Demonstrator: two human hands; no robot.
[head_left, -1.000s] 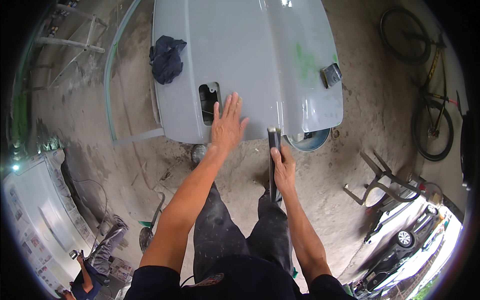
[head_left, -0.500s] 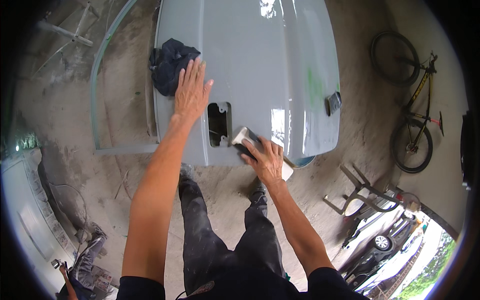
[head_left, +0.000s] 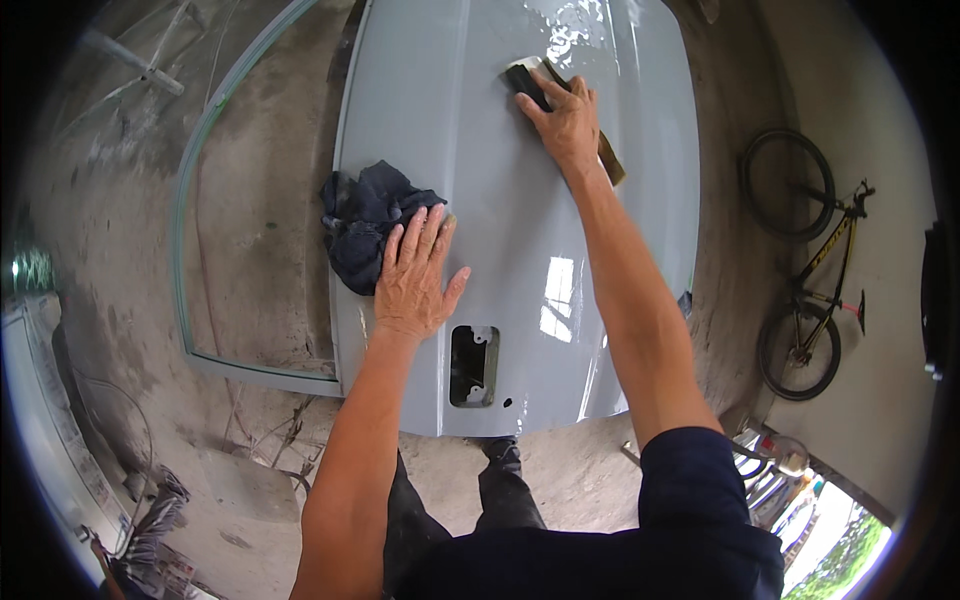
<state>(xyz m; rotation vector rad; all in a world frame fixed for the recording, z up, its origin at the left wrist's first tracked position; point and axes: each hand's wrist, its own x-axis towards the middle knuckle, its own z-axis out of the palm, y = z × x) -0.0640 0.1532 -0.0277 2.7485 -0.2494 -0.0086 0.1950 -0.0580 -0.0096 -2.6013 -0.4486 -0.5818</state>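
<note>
A grey-painted car door point(head_left: 500, 270) lies in front of me, glossy in places, with its window frame point(head_left: 180, 230) reaching out to the left. My left hand point(head_left: 415, 280) rests flat on the door, fingers stretched out against the edge of a crumpled dark cloth point(head_left: 362, 235). Farther up and to the right, my right hand point(head_left: 570, 120) grips a long sanding block point(head_left: 608, 162), pressed to the panel below a wet-looking shine. Black material shows at the block's far end, beside the thumb. Nearer me, the door has a rectangular handle cutout point(head_left: 473, 367).
A small dark object point(head_left: 685, 303) sits at the door's right edge, partly behind my arm. Against the right wall stands a bicycle point(head_left: 815, 270). A metal stand point(head_left: 135, 65) is at the far left, and another person's leg point(head_left: 155, 520) shows at the lower left.
My right hand has carried the sanding block from the door's near edge up to its far part. The view has moved closer over the door; my left hand still rests beside the cloth.
</note>
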